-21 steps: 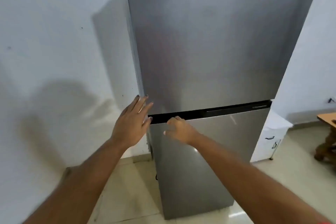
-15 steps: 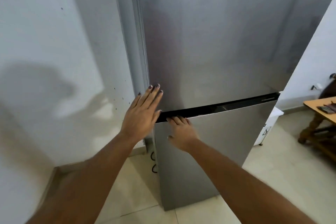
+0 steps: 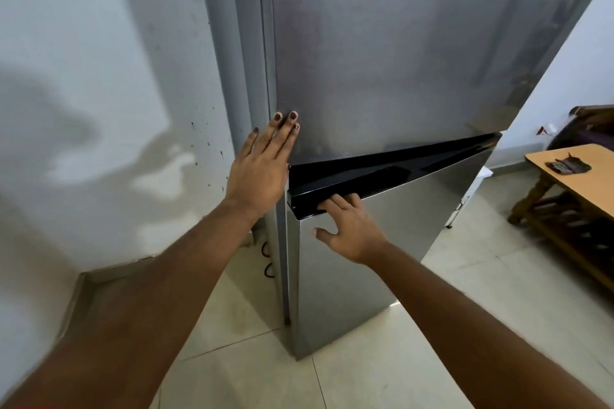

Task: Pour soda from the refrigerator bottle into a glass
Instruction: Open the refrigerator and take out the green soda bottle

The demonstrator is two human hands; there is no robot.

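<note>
A tall grey two-door refrigerator (image 3: 398, 43) fills the middle of the view. Its lower door (image 3: 382, 252) stands ajar, swung out at its left edge, with the black top rim showing. My right hand (image 3: 349, 229) grips that rim, fingers curled into the black handle recess, thumb on the door face. My left hand (image 3: 262, 166) lies flat, fingers spread, against the left edge of the upper door. The inside of the refrigerator is hidden. No bottle or glass is in view.
A white wall (image 3: 99, 109) stands close on the left. A wooden table (image 3: 578, 176) with a dark object (image 3: 568, 165) on it is at the right edge. A small white cabinet (image 3: 471, 189) sits behind the door. Pale floor tiles (image 3: 432, 359) lie below.
The lower door has swung out from shut to ajar under my right hand. My left hand has slid up onto the upper door's edge. The view has moved closer and tilted down.
</note>
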